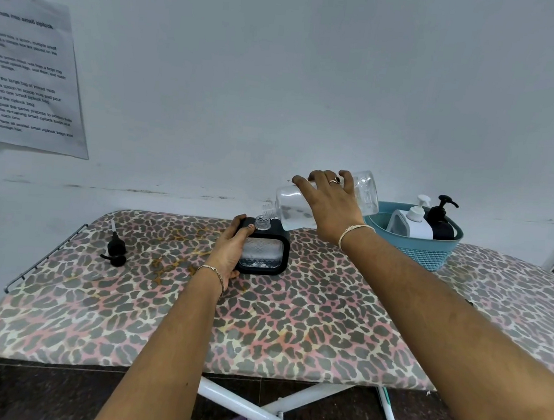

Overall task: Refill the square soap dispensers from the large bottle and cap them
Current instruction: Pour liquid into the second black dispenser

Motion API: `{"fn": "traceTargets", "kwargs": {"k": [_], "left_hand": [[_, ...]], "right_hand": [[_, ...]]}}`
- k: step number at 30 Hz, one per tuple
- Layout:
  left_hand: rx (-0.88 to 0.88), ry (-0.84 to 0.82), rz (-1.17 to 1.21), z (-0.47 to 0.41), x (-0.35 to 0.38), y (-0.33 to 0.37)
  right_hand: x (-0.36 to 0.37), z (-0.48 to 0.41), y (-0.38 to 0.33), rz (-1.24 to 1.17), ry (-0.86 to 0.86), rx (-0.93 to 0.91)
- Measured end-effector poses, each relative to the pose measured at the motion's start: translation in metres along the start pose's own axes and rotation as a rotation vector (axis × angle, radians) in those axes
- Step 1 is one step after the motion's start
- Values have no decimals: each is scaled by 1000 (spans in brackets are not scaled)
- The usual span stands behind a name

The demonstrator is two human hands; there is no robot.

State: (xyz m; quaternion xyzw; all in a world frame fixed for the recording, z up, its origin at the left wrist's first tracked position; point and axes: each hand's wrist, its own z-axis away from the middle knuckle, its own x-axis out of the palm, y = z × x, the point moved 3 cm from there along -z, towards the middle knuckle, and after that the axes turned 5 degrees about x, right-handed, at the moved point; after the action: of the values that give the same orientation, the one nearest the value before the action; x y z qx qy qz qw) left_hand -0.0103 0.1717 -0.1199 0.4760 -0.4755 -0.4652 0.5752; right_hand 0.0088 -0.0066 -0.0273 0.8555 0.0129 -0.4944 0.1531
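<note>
Plainly, from the head view, the black square dispenser [266, 254] stands upright on the ironing board [257, 326], uncapped. The left hand [231, 251] curls round its left side, thumb on its top edge. Just above it and to its right the large bottle [291, 206] lies nearly level — long axis running from the dispenser toward the basket [430, 255], neck pointing left and slightly down at the dispenser's open mouth. The right hand [333, 203] wraps the bottle's middle from above. Clear, thin-walled and seemingly near empty, the bottle should feel light but slick — the mid-body grasp suits it. The pump cap [115, 248] lies well left of the dispenser.
</note>
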Motion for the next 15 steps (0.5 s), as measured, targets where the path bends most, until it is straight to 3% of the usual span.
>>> {"fn": "traceTargets", "kwargs": {"k": [15], "left_hand": [[1,11,35,0,1,2]], "right_hand": [[0,-2,-1,44,3,-15]]}}
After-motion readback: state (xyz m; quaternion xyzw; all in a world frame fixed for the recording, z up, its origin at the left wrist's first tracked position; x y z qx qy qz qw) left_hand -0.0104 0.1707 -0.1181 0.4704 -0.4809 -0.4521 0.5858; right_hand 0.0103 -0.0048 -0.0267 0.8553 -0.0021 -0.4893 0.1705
